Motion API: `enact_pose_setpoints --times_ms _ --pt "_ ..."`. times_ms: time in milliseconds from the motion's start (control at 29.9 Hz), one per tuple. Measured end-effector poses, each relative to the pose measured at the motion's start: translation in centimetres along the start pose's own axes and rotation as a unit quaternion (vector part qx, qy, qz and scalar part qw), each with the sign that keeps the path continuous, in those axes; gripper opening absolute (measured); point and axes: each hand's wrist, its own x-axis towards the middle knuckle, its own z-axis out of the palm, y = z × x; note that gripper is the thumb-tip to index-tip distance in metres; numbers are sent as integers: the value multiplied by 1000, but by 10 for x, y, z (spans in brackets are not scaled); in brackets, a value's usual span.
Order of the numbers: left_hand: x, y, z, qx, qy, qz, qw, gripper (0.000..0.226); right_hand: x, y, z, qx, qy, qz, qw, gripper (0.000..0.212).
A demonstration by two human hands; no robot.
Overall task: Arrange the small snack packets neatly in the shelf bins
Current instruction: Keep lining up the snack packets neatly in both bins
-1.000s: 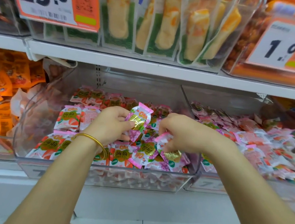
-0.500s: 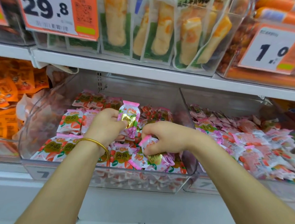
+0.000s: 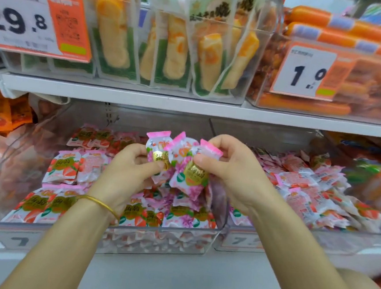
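Both hands have lifted off the heap and drawn together. The left hand point(image 3: 129, 171) pinches one pink packet point(image 3: 158, 149) upright. The right hand point(image 3: 233, 171) clamps a pair of packets point(image 3: 192, 174) against it, likely squaring them into one stack. Beneath the grip lies the clear bin point(image 3: 73, 231) with its jumble; to the left, flat rows point(image 3: 63, 167) look already tidied.

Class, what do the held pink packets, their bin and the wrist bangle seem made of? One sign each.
Pink packets: probably glossy plastic film; crimped ends, sheen. Bin: clear rigid plastic, likely; contents show through. Bangle: shiny yellow metal, perhaps gold.
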Motion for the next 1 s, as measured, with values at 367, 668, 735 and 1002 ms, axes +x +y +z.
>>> enact_pose_setpoints --times_ms 367,668,735,1002 --pt "-18 31 115 46 -120 142 982 16 -36 -12 -96 148 37 49 987 18" --pt "18 12 123 437 -9 267 859 32 -30 22 -151 -124 187 97 970 22" --pt "22 7 121 433 -4 266 861 32 -24 23 -140 -138 153 104 973 23" --pt "21 -3 114 390 5 262 883 25 -18 21 -91 -369 -2 96 924 24"
